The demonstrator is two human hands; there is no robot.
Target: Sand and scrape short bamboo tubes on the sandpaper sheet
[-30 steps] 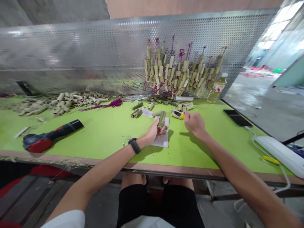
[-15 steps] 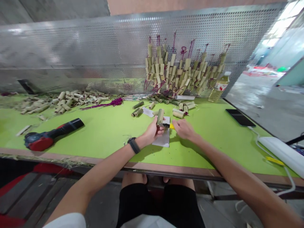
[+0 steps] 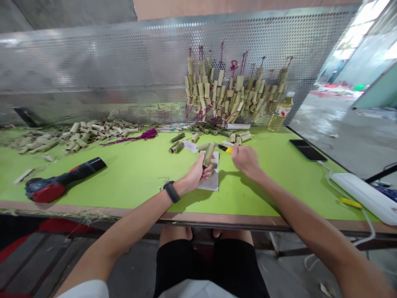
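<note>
My left hand point(image 3: 198, 171) is closed round a green bamboo piece point(image 3: 209, 155), which is tilted with its top end leaning right. Under that hand lies a pale sheet point(image 3: 212, 181) on the green tabletop. To the right, my right hand point(image 3: 245, 159) grips a yellow and black knife point(image 3: 224, 148); its tip points left, toward the upper end of the bamboo piece, with a small gap between them. Short bamboo pieces point(image 3: 176, 147) lie just beyond my left hand, and more point(image 3: 245, 137) lie beyond my right hand.
Strung bamboo pieces point(image 3: 238, 97) hang on a perforated metal panel point(image 3: 130, 62). A bottle point(image 3: 281, 112), a phone point(image 3: 307, 150) and a white power strip point(image 3: 366, 198) are at the right. At the left are a power tool point(image 3: 62, 182), a bamboo heap point(image 3: 83, 134) and purple cord point(image 3: 147, 134).
My right hand has moved up and slightly right with the knife, which has come away from the bamboo piece. The whole view has shifted a little.
</note>
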